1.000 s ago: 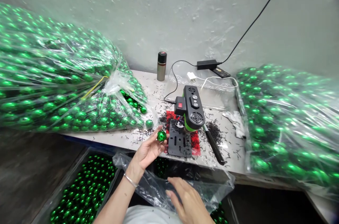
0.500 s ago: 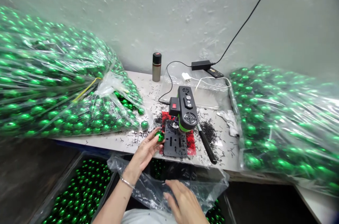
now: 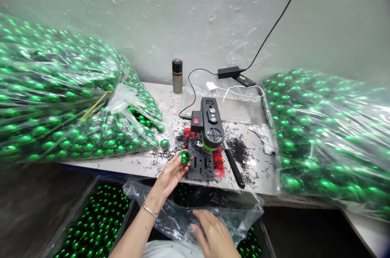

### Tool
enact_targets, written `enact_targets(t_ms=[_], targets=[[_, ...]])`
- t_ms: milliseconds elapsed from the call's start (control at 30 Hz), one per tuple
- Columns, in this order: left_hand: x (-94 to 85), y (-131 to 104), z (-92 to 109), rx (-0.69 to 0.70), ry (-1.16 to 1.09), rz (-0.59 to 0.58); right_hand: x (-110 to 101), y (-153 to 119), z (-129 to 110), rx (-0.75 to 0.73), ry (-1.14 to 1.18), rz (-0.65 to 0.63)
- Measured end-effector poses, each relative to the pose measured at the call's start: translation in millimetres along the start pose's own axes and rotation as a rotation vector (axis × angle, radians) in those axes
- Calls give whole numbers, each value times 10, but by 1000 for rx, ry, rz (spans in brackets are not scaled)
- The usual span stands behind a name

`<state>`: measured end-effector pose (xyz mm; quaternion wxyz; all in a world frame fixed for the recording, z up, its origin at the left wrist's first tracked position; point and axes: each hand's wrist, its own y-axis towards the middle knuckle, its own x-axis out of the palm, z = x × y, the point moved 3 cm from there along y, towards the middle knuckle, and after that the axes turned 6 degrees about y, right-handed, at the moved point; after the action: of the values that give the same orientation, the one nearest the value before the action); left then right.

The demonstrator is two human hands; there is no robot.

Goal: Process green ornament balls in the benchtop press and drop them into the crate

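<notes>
Between the fingertips of my left hand (image 3: 172,172) is a shiny green ball (image 3: 184,157), held at the left edge of a slotted black base plate (image 3: 200,170). Above that plate stands a small black and green bench machine (image 3: 212,124) with a red switch. My right hand (image 3: 213,231) hovers low in front of my body, thumb apart from the fingers, over clear plastic sheeting (image 3: 173,219); nothing shows in it. Another green ball (image 3: 164,144) lies on the table beside the mouth of a large clear bag (image 3: 122,97).
Black shavings (image 3: 239,152) litter the white table (image 3: 122,163) around a black-handled tool (image 3: 234,166). A second bag of green balls (image 3: 319,136) bounds the right. Behind stand a bottle (image 3: 177,77) and a power adapter (image 3: 229,72). Below left is a bin of balls (image 3: 94,221).
My left hand has moved slightly right with the green ball, closer over the plate's edge. My right hand has hardly moved. The whole view has shifted a little.
</notes>
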<state>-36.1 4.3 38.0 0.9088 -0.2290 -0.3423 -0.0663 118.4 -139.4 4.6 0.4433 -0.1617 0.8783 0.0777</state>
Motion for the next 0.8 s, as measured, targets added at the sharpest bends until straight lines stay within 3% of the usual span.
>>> enact_targets(t_ms=[500, 800], targets=[[-88, -20, -37, -71, -117, -20, -55, 15, -3, 13, 13, 9], [-42, -99, -55, -152, -195, -145, -172, 43, -131, 3, 40, 16]])
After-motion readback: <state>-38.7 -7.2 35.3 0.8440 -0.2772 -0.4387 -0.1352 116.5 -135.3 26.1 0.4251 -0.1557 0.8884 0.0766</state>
